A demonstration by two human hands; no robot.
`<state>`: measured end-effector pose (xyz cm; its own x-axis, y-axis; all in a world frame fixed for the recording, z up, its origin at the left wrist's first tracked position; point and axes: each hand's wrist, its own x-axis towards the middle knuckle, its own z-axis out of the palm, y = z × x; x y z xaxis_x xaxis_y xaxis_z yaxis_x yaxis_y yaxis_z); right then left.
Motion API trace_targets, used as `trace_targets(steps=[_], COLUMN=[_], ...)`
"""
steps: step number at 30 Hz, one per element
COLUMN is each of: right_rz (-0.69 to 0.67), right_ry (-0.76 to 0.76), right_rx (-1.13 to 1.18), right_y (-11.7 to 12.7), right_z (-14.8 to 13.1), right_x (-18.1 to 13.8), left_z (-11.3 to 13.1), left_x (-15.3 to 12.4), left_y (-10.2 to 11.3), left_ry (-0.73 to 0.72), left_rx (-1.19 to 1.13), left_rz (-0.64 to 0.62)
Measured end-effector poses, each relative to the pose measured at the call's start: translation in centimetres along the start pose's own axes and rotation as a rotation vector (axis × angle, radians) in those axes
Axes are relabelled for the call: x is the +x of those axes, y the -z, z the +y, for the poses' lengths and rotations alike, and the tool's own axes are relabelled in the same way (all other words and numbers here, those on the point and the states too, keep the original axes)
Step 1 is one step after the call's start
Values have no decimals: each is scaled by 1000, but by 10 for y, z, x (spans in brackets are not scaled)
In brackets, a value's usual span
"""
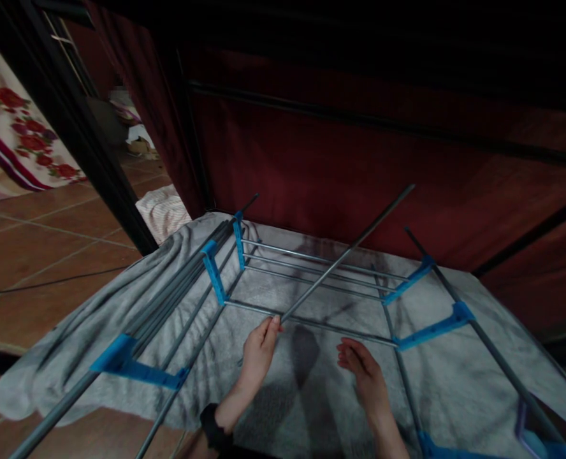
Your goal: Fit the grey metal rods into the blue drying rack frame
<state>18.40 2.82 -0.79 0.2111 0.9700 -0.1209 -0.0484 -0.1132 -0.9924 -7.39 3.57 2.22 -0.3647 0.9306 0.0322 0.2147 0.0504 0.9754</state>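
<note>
My left hand (259,350) pinches the near end of a long grey metal rod (347,252) that slants up and away to the right. A partly built rack of grey metal tubes (312,274) and blue plastic connectors (213,271) lies below it on a grey blanket (96,319). My right hand (362,370) hovers just right of the left one with fingers loosely extended and nothing in it, near a blue connector (433,328) of the rack's right side.
A dark red fabric wall with black poles (340,159) rises behind the rack. Brown floor tiles (34,242) lie to the left, with a floral cloth (20,140) and a folded pale cloth (161,210). A purple-edged object (544,424) sits at the bottom right.
</note>
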Motion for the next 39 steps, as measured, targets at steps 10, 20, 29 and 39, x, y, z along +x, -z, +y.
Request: trace_targets(steps=[10, 20, 29, 39], right_rz=[188, 194, -3, -16], right_ry=[147, 186, 191, 364], right_rx=[262, 364, 289, 67], right_y=[-1, 3, -40, -59], right_z=[-70, -100, -115, -133], right_x=[23, 42, 23, -4], left_z=[2, -2, 13, 45], left_x=[-3, 0, -13, -40], left_y=[10, 16, -22, -53], left_ry=[-34, -103, -77, -44], left_rx=[267, 456, 175, -234], left_rz=[-84, -216, -385, -523])
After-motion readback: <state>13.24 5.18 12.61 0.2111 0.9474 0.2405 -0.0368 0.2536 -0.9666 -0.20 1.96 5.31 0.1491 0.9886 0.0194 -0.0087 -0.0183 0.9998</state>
